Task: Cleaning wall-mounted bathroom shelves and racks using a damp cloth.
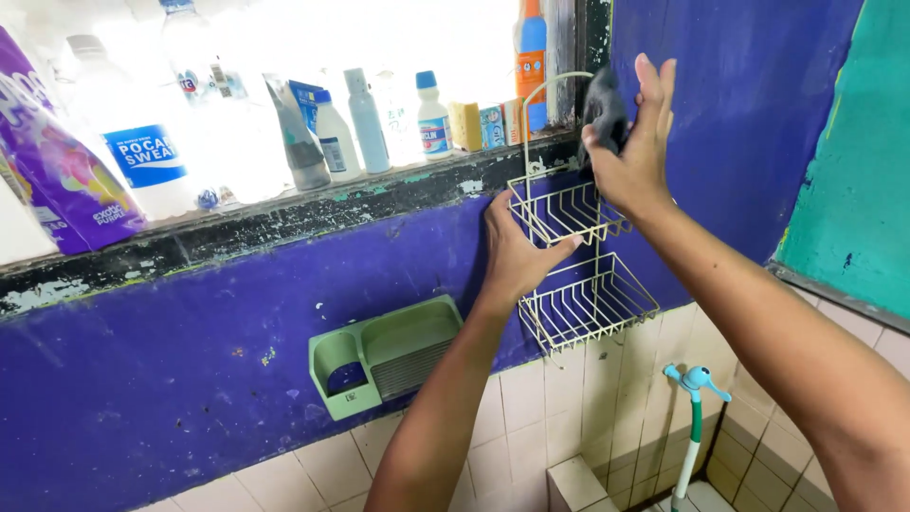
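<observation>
Right hand [633,152] pinching dark cloth [604,116], rack [583,284] top hidden, left hand [517,251] steadying

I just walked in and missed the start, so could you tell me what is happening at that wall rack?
A person's left hand steadies the upper basket of a white two-tier wire rack in the corner of the purple wall. The right hand presses a dark cloth against the rack's top loop. Bottles line the windowsill above.

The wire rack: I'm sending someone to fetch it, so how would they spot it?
Find the purple wall under the window ledge. In its corner hangs the cream wire rack, two tiers of open baskets. Unlike the solid green plastic holder beside it, it is see-through wire.
</observation>
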